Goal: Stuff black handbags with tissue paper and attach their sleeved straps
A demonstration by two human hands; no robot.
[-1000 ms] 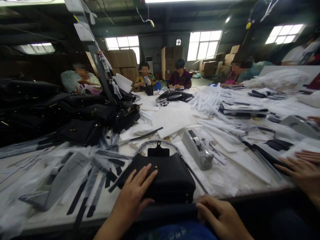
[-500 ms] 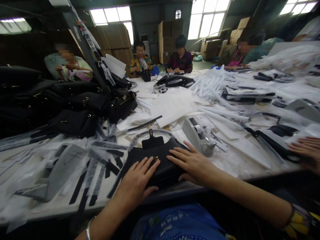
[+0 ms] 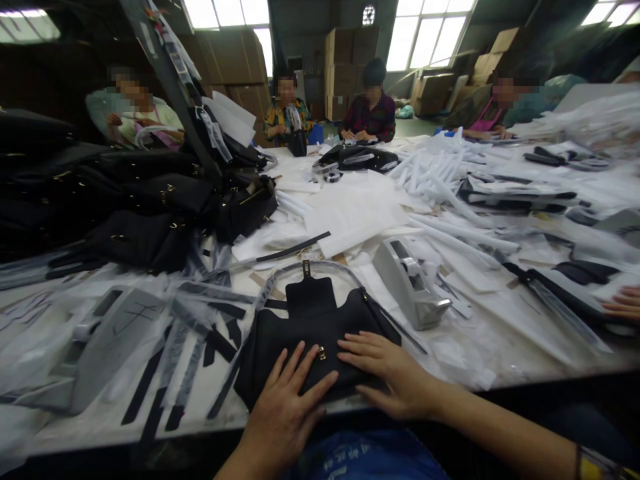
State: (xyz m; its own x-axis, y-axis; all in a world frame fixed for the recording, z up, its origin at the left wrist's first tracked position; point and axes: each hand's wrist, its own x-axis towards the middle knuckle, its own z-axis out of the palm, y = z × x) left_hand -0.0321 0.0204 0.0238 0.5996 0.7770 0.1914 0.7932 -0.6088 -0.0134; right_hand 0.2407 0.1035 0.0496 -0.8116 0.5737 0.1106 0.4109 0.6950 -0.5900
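Note:
A black handbag (image 3: pixel 295 327) lies flat at the table's near edge, its tab flap (image 3: pixel 310 295) pointing away from me. Its handle, wrapped in clear film, arches behind it. On the bag's front my left hand (image 3: pixel 290 393) rests with fingers spread, left of the small gold clasp (image 3: pixel 322 353). My right hand (image 3: pixel 383 373) lies on the bag just right of that clasp, its fingers stretched out. Neither hand is wrapped around anything.
Grey tape dispensers stand to the right (image 3: pixel 413 283) and left (image 3: pixel 107 347). Black bags (image 3: pixel 145 193) are heaped at the far left. Film-wrapped straps (image 3: pixel 175 363), white paper sheets (image 3: pixel 355 203) and white rolls (image 3: pixel 430 167) cover the table. A neighbour's hand (image 3: pixel 625 303) shows at right.
Both hands have moved lower on the bag, towards its near edge, showing more of its front. The neighbour's hand at right has drawn further towards the picture's edge. The camera view has shifted slightly.

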